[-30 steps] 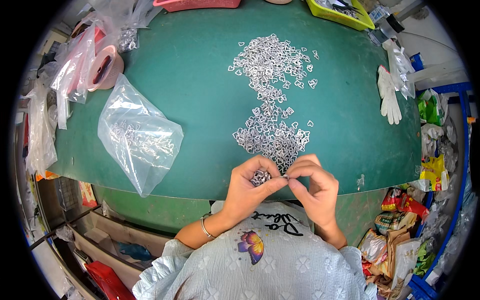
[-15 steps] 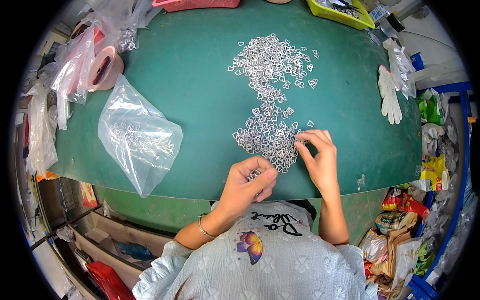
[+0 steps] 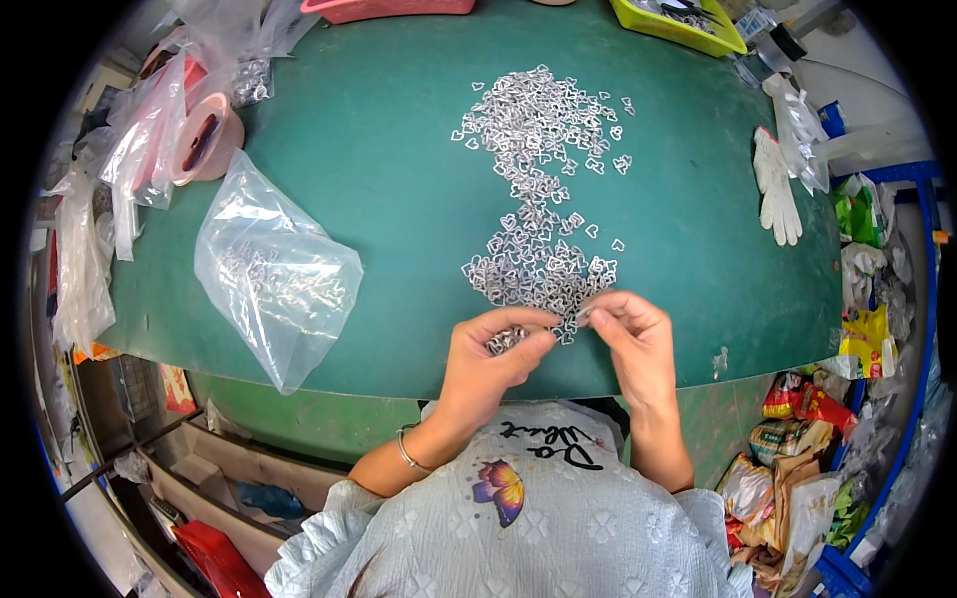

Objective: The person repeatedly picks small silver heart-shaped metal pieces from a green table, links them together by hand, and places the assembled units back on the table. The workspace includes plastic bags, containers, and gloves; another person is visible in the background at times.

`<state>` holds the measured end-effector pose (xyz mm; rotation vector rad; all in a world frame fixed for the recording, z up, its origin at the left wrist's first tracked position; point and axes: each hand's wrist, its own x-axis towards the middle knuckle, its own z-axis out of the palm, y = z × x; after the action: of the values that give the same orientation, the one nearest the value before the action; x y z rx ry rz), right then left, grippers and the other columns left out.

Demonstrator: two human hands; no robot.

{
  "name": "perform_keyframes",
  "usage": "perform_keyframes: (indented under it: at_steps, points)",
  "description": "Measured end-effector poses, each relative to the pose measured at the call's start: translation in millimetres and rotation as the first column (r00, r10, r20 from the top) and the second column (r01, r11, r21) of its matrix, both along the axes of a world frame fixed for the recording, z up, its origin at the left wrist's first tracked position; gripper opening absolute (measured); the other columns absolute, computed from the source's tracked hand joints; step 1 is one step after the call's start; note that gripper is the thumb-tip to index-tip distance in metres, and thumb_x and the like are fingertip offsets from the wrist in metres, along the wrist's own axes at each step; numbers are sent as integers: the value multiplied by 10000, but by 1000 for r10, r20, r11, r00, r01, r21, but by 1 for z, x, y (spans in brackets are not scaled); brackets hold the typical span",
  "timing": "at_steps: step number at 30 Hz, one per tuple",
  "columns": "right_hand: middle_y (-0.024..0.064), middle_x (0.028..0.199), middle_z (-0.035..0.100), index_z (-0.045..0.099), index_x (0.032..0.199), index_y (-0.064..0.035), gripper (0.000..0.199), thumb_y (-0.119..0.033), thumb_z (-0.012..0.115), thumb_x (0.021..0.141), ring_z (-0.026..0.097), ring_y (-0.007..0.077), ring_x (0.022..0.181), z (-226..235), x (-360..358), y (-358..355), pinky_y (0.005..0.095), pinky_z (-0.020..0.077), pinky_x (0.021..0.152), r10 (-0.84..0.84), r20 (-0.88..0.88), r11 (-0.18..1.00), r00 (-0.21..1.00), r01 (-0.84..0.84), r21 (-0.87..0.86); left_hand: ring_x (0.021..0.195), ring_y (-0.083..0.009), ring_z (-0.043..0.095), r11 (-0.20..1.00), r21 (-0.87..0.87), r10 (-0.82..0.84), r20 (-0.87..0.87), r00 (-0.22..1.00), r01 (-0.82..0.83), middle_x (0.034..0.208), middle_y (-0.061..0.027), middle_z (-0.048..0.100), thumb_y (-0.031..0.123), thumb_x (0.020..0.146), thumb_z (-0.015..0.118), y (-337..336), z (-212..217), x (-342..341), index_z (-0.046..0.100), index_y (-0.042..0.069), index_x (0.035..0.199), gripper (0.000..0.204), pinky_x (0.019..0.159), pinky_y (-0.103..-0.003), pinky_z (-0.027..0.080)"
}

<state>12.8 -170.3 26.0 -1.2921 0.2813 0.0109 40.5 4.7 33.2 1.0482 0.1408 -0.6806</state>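
Small silver heart-shaped metal rings lie in a near pile point(image 3: 538, 264) joined by a narrow trail to a far pile point(image 3: 538, 115). My left hand point(image 3: 488, 359) curls around several of these heart rings point(image 3: 506, 340), which show between thumb and fingers. Close by on the right, my right hand point(image 3: 633, 339) pinches a small heart ring point(image 3: 586, 315) between thumb and forefinger at the near pile's front edge. The fingertips of both hands are a short gap apart. To the left lies a clear plastic bag point(image 3: 279, 279) with more heart rings inside.
On the green table point(image 3: 399, 199), a pink bowl point(image 3: 214, 140) and plastic bags stand at the left. A white glove point(image 3: 776, 189) lies at the right. A yellow-green tray point(image 3: 688, 25) and a pink tray point(image 3: 389, 8) sit along the far edge.
My right hand has drawn back from the pile's right side toward my left hand, with a heart ring pinched. My left hand's fingers have loosened, showing more of the rings it holds.
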Motion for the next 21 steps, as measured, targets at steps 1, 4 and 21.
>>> perform_keyframes:
  at_steps: [1, 4, 21]
  points:
    - [73, 872, 635, 610, 893, 21, 73, -8, 587, 829, 577, 119, 812, 6, -3, 4, 243, 456, 737, 22, -33, 983, 999, -16, 184, 556, -68, 421, 998, 60, 6, 150, 989, -15, 672, 0, 515, 14, 788, 618, -2, 2, 0, 611, -20, 996, 211, 479, -198, 323]
    - [81, 865, 633, 599, 905, 24, 79, -9, 582, 835, 590, 133, 821, 11, -10, 9, 256, 463, 766, 72, -17, 951, 997, -64, 304, 605, -70, 453, 977, 200, -32, 481, 876, -74, 659, -2, 515, -30, 722, 664, -8, 9, 1, 628, -25, 976, 257, 549, -206, 366]
    - [79, 822, 637, 645, 917, 17, 277, 53, 691, 646, 563, 207, 749, 39, -7, 15, 304, 442, 698, 162, 328, 873, 931, 20, -488, 533, -11, 400, 995, -97, -22, -1, 1000, 22, 695, 14, 551, 58, 825, 620, 0, 17, -4, 639, 0, 833, 61, 437, -171, 268]
